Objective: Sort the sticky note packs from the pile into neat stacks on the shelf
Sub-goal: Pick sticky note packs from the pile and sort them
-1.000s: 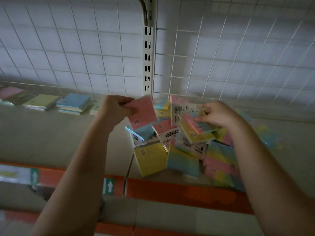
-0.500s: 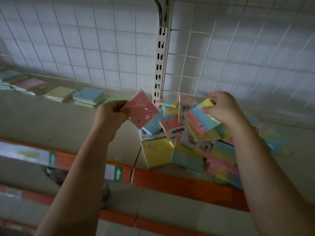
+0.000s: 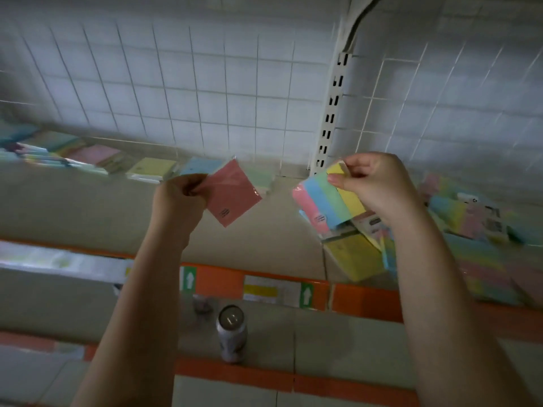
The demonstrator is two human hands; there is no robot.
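Observation:
My left hand (image 3: 179,198) pinches a pink sticky note pack (image 3: 232,195) by one corner, held above the shelf (image 3: 88,207). My right hand (image 3: 379,186) pinches a striped pack (image 3: 326,198) with pink, blue, green and yellow bands, lifted just left of the pile (image 3: 470,230). The pile of mixed packs lies on the shelf at the right, partly hidden behind my right forearm. Sorted stacks line the back of the shelf at the left: a pink stack (image 3: 94,155), a yellow-green stack (image 3: 150,168), a blue stack (image 3: 202,165) and multicoloured ones (image 3: 32,148).
A white wire grid backs the shelf, with a slotted upright post (image 3: 330,113) between the bays. Orange price rails (image 3: 264,286) edge the shelf front. On the lower shelf stands a metal can (image 3: 231,333).
My view has swung left. Both hands moved left away from the pile, the right one lifting the striped pack off it, the left still holding the pink pack.

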